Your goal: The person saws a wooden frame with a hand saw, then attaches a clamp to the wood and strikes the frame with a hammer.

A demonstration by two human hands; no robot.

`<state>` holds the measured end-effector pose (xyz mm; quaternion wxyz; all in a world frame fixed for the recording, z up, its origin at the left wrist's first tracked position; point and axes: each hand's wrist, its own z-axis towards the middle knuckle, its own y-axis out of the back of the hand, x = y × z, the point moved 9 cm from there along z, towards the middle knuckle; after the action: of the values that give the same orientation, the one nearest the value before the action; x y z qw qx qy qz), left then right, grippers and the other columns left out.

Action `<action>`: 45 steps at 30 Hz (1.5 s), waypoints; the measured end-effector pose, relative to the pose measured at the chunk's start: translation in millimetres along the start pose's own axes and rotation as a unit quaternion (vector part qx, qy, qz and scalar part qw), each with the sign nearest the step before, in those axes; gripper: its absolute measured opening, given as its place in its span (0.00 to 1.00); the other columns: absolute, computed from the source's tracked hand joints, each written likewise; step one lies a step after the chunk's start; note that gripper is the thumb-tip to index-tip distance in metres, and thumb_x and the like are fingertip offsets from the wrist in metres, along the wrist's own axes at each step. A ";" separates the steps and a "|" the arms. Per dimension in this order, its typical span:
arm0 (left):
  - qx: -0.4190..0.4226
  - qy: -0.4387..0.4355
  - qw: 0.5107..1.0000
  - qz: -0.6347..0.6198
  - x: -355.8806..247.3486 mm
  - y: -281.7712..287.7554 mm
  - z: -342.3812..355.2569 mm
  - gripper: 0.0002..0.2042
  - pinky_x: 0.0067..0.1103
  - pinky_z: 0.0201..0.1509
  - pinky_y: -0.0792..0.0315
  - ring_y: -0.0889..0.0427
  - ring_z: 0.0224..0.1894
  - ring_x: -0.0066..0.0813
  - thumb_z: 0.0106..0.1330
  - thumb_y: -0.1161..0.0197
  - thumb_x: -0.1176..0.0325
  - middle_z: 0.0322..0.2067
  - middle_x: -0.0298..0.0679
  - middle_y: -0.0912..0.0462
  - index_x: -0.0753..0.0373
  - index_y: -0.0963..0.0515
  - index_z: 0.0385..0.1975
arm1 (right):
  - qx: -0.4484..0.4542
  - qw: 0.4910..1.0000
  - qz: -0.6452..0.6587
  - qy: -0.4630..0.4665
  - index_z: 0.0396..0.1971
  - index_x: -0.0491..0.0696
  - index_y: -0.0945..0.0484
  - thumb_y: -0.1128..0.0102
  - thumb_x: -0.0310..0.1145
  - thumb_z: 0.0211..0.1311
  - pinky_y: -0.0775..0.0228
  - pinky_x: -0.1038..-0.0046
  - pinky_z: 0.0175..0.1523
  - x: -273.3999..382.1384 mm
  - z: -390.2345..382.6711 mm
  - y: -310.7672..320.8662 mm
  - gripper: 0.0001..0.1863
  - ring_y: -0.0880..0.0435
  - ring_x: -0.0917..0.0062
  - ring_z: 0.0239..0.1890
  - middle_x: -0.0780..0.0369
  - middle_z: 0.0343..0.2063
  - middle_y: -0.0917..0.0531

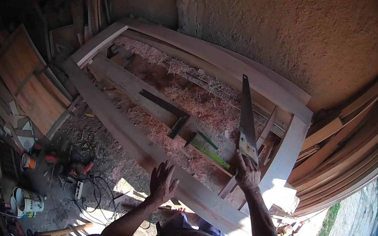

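My right hand (247,172) grips a handsaw (247,118), its long blade pointing away from me over the right end of a large wooden frame (289,145). My left hand (162,183) is open, fingers extended, at the frame's near board (116,135); whether it touches the wood I cannot tell. Inside the frame, a dark metal square (160,104) and green tools (210,154) lie on a plank (120,79) among pale shavings (172,68).
Boards lean at the left (27,71) and are stacked along the right (354,145), beside a rough wall (279,28). On the floor at lower left are power tools (80,167), cables (101,193), a power strip (79,190) and white buckets (29,204). Sunlit ground shows at far right.
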<state>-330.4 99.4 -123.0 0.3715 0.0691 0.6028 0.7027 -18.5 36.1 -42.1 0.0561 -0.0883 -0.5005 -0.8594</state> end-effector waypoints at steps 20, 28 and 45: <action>-0.139 0.841 0.506 -0.133 -4.1 -30.0 -596.7 0.32 0.35 0.67 0.31 0.24 0.65 0.50 0.73 0.43 0.54 0.61 0.59 0.23 0.70 0.37 0.70 | 0.152 0.856 0.004 0.494 0.69 0.75 0.31 0.43 0.35 0.67 0.19 0.60 0.39 101.6 77.8 -198.6 0.31 0.13 0.67 0.31 0.61 0.30 0.15; -0.097 0.863 0.478 -0.128 -56.2 -43.2 -583.8 0.33 0.39 0.66 0.30 0.22 0.62 0.54 0.70 0.41 0.51 0.56 0.59 0.19 0.63 0.36 0.70 | 0.242 0.854 -0.061 0.456 0.75 0.66 0.39 0.38 0.27 0.59 0.24 0.54 0.48 71.0 106.2 -257.1 0.43 0.17 0.57 0.40 0.54 0.33 0.18; -0.207 0.784 0.534 -0.239 168.6 -2.2 -523.4 0.34 0.41 0.55 0.25 0.16 0.52 0.55 0.70 0.43 0.45 0.45 0.53 0.13 0.59 0.37 0.70 | 0.319 0.901 -0.155 0.249 0.61 0.55 0.26 0.39 0.47 0.66 0.24 0.48 0.52 -22.1 117.3 -296.9 0.26 0.19 0.54 0.53 0.53 0.61 0.24</action>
<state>-735.2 -215.1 -322.1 -0.0924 -0.7353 0.4839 0.4654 -40.5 284.6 -242.5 0.0701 0.2301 -0.7250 -0.6453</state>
